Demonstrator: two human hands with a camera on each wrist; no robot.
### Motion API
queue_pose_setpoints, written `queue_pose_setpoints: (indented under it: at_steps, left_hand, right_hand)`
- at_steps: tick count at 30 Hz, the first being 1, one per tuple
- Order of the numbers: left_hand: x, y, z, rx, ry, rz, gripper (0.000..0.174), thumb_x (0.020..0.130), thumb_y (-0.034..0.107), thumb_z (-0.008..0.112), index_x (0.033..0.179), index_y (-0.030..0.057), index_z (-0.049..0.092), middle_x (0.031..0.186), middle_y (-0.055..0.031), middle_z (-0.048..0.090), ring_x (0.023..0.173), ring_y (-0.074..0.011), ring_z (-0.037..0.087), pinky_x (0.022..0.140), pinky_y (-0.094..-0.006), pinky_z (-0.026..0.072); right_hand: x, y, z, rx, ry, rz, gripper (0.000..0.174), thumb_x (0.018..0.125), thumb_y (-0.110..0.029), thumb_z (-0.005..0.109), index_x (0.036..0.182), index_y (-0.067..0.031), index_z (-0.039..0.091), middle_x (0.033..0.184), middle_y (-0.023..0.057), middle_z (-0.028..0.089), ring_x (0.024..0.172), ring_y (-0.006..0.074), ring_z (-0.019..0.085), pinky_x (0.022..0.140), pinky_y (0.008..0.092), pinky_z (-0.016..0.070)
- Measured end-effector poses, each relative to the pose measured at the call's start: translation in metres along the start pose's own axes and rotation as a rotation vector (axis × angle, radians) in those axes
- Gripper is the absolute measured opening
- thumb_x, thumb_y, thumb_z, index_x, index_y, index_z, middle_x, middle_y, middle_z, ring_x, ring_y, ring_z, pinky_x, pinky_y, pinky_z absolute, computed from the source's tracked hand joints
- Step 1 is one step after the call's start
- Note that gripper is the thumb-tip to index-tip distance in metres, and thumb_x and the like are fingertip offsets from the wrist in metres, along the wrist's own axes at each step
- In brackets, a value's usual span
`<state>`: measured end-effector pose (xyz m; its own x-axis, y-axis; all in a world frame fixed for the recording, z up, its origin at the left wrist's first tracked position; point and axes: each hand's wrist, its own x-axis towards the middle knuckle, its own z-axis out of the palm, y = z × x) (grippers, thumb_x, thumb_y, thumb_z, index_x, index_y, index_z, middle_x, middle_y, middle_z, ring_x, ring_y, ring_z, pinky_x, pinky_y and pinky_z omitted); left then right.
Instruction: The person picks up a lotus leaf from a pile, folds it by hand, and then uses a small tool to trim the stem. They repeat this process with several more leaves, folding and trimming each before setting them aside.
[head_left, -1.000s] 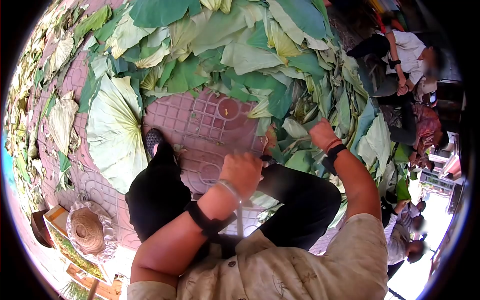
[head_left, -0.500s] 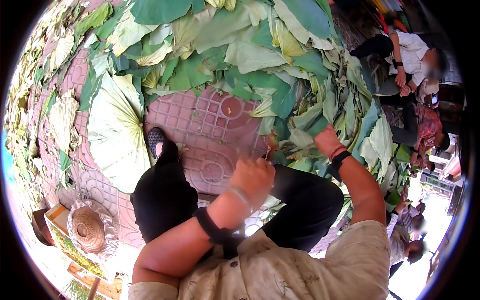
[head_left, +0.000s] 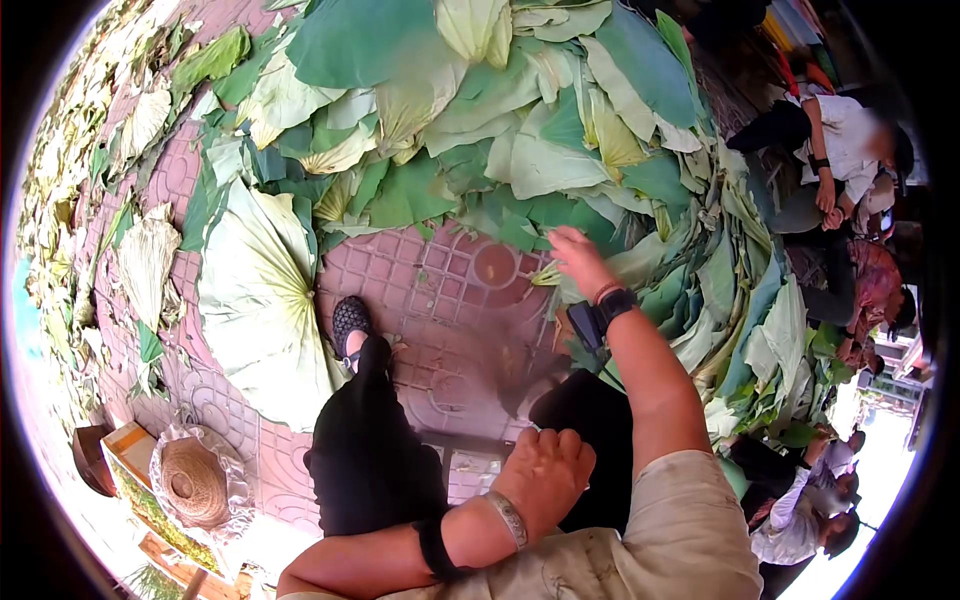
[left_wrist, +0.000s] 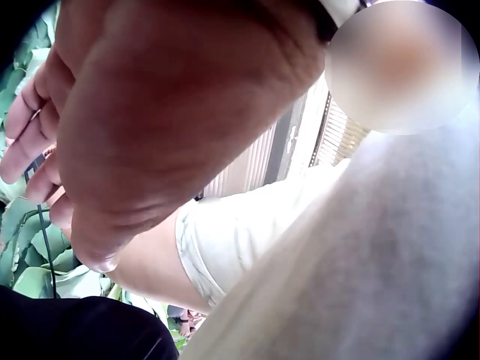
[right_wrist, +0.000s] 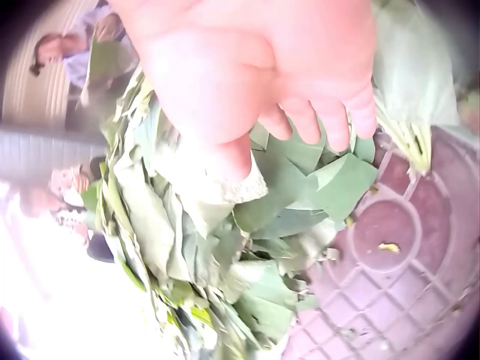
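My left hand [head_left: 545, 475] is over my lap, close to the right thigh, with its knuckles up. Its fingers [left_wrist: 34, 146] curl loosely in the left wrist view and no held thing shows. Reaching forward, my right hand [head_left: 580, 255] has its fingers extended at the inner edge of a heap of green lotus leaves [head_left: 700, 290]. The right wrist view shows its palm and nearly straight fingers [right_wrist: 304, 120] above cut leaves [right_wrist: 345, 187]. A pale leaf [right_wrist: 206, 206] overlaps the thumb there. Nothing is gripped by that hand.
One large lotus leaf [head_left: 255, 300] lies beside my left shoe [head_left: 350, 318] on the pink paving [head_left: 420, 270]. Many more leaves [head_left: 420, 110] spread ahead. A straw hat [head_left: 195, 480] sits at the lower left. Another person [head_left: 845, 145] sits at the right beyond the heap.
My right hand has moved left from the leaf heap, and its fingers have straightened. The left hand has drawn back toward my lap. The head view has shifted, so the leaves appear lower.
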<state>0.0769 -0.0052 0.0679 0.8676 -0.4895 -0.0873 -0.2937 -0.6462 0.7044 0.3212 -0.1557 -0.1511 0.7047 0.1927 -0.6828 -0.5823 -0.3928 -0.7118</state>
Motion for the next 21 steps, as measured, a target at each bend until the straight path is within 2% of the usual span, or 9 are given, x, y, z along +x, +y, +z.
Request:
queue_pose_setpoints:
  at_steps: [1,4,5,7,9,12,13,16,21]
  left_hand:
    - [-0.001,-0.001,0.0,-0.039,-0.016,0.002,0.031,0.069,0.03,0.07,0.086,0.0078,0.057,0.077,-0.0037,0.05,0.073,-0.0208,0.055,0.063,-0.0358,0.0412]
    - [-0.005,0.001,-0.003,-0.116,-0.069,0.0,0.022,0.074,0.024,0.061,0.087,0.0069,0.058,0.08,-0.0052,0.052,0.074,-0.0198,0.054,0.066,-0.036,0.0422]
    - [-0.005,0.002,-0.008,-0.106,-0.073,-0.005,0.017,0.075,0.021,0.058,0.087,0.0076,0.058,0.082,-0.0052,0.052,0.076,-0.0196,0.055,0.067,-0.0344,0.0416]
    - [-0.007,0.002,-0.017,-0.092,-0.041,-0.011,0.02,0.075,0.014,0.051,0.09,0.0051,0.059,0.084,-0.0066,0.054,0.076,-0.0186,0.055,0.067,-0.0315,0.0403]
    - [-0.006,0.005,-0.017,-0.036,-0.047,-0.024,0.018,0.076,0.015,0.051,0.088,0.0062,0.061,0.082,-0.0096,0.055,0.076,-0.0207,0.056,0.073,-0.04,0.0413]
    - [-0.004,0.003,-0.014,0.033,0.048,-0.035,0.016,0.075,0.016,0.052,0.084,0.007,0.061,0.078,-0.0104,0.055,0.071,-0.0231,0.055,0.076,-0.0436,0.0422]
    - [-0.004,0.002,-0.017,0.062,0.092,-0.034,0.015,0.075,0.016,0.052,0.084,0.0071,0.061,0.078,-0.0102,0.054,0.071,-0.0236,0.055,0.076,-0.0438,0.0423]
    - [-0.005,0.002,-0.016,0.073,0.106,-0.054,0.015,0.075,0.017,0.052,0.084,0.007,0.06,0.078,-0.0103,0.053,0.072,-0.0249,0.054,0.076,-0.0447,0.0425]
    - [-0.009,0.003,-0.018,0.054,0.101,-0.061,0.019,0.074,0.018,0.053,0.085,0.0055,0.06,0.08,-0.0115,0.053,0.074,-0.0255,0.052,0.076,-0.0455,0.0425]
  right_hand:
    - [0.016,0.005,-0.002,0.215,-0.019,-0.009,0.068,0.085,-0.041,0.062,0.136,-0.0052,0.036,0.138,0.015,0.042,0.125,0.0351,0.042,0.099,0.0467,0.0362]
    - [0.058,0.009,0.0,0.639,0.102,0.008,0.074,0.085,-0.039,0.063,0.141,-0.0051,0.028,0.145,0.0168,0.028,0.131,0.0361,0.034,0.105,0.0484,0.0304]
    - [0.071,0.013,0.0,0.707,0.085,-0.015,0.081,0.084,-0.039,0.065,0.143,-0.0057,0.021,0.149,0.0171,0.018,0.136,0.034,0.025,0.109,0.05,0.0236]
    - [0.089,0.009,0.005,0.915,0.111,0.003,0.082,0.084,-0.041,0.065,0.143,-0.0064,0.021,0.149,0.0164,0.019,0.137,0.0328,0.021,0.11,0.0508,0.0193]
    - [0.105,-0.002,0.015,1.09,0.184,0.04,0.078,0.082,-0.042,0.067,0.141,-0.0098,0.027,0.148,0.0135,0.024,0.139,0.0298,0.017,0.112,0.0517,0.0121]
    - [0.108,-0.018,0.021,1.163,-0.021,-0.103,0.076,0.081,-0.04,0.068,0.14,-0.0097,0.03,0.147,0.0096,0.028,0.137,0.0287,0.021,0.111,0.0524,0.0156]
    - [0.107,-0.026,0.023,1.202,-0.042,-0.078,0.066,0.082,-0.039,0.068,0.134,-0.0129,0.039,0.143,0.0067,0.037,0.132,0.0281,0.03,0.11,0.0524,0.0197]
    - [0.113,-0.039,0.026,1.291,-0.164,-0.136,0.062,0.082,-0.04,0.067,0.132,-0.0116,0.043,0.138,0.0076,0.043,0.129,0.0301,0.036,0.108,0.0527,0.0247]
    - [0.125,-0.074,0.013,1.111,-0.018,-0.189,0.038,0.091,-0.023,0.05,0.125,-0.0067,0.051,0.128,0.0103,0.054,0.118,0.0291,0.05,0.104,0.0508,0.0333]
